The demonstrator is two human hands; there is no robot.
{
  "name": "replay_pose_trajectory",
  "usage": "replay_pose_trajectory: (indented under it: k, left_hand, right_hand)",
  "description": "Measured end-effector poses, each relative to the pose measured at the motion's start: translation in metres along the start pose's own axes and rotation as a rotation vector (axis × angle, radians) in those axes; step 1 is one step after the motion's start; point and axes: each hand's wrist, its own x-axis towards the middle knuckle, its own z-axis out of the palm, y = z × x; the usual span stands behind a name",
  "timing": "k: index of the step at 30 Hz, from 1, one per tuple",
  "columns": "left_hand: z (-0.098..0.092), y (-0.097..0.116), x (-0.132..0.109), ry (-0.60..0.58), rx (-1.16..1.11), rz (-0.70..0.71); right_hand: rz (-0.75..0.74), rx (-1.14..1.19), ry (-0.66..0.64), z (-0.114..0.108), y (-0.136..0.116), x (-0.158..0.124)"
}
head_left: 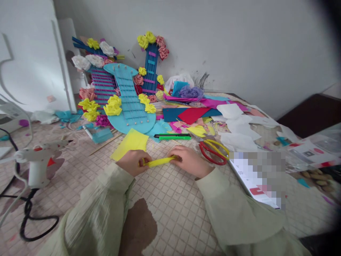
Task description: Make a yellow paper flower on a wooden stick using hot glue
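Nearest, two pale green sleeves [106,199] reach in over the bench [176,209]. Ahead of them, a yellow strip [160,162] is stretched between the left hand [134,162] and the right hand [189,160]. Its long axis runs left to right, across the person's front, the right end slightly farther away. The left grip is closed on one end, and the right grip pinches the other. Just beyond the left hand lies a yellow sheet [133,142]; scissors [213,152] lie past the right hand, handles toward the person. Farther, a green cutter [174,138] lies crosswise, roughly parallel to the strip.
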Motion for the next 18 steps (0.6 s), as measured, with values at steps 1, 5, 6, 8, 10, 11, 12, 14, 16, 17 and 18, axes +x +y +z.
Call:
replay_pose_trajectory:
  k: [1, 5, 6, 8, 10, 11, 12, 14, 16, 17, 18]
  left_hand:
    - [0.001, 0.001, 0.0, 0.005, 0.022, 0.008]
    - [0.007, 0.005, -0.002, 0.029, 0.09, 0.071]
    - [0.011, 0.007, -0.002, 0.037, 0.089, 0.093]
    - [0.018, 0.008, 0.0, 0.058, 0.065, 0.132]
    - [0.026, 0.009, 0.003, 0.083, 0.035, 0.155]
    - [0.029, 0.008, 0.005, 0.093, 0.022, 0.159]
    - [0.031, 0.008, 0.006, 0.103, 0.011, 0.161]
    - [0.034, 0.006, 0.008, 0.118, -0.005, 0.158]
    - [0.034, 0.006, 0.009, 0.132, -0.014, 0.158]
    - [0.034, 0.006, 0.009, 0.139, -0.013, 0.161]
    - [0.033, 0.007, 0.008, 0.144, -0.007, 0.167]
  right_hand:
    - [-0.006, -0.001, 0.003, 0.0, 0.0, 0.0]
    - [-0.046, -0.036, 0.015, 0.0, 0.0, 0.001]
    - [-0.056, -0.04, 0.018, 0.0, 0.0, 0.001]
    - [-0.07, -0.038, 0.02, 0.0, 0.001, 0.002]
    - [-0.076, -0.034, 0.016, 0.001, 0.001, 0.002]
    - [-0.074, -0.034, 0.011, 0.001, 0.001, 0.002]
    - [-0.071, -0.035, 0.006, 0.001, 0.001, 0.002]
    - [-0.062, -0.041, -0.002, 0.001, 0.001, 0.002]
    - [-0.055, -0.048, 0.003, 0.001, 0.0, 0.002]
    - [-0.053, -0.052, 0.006, 0.001, 0.0, 0.002]
    - [-0.053, -0.057, 0.007, 0.0, 0.0, 0.001]
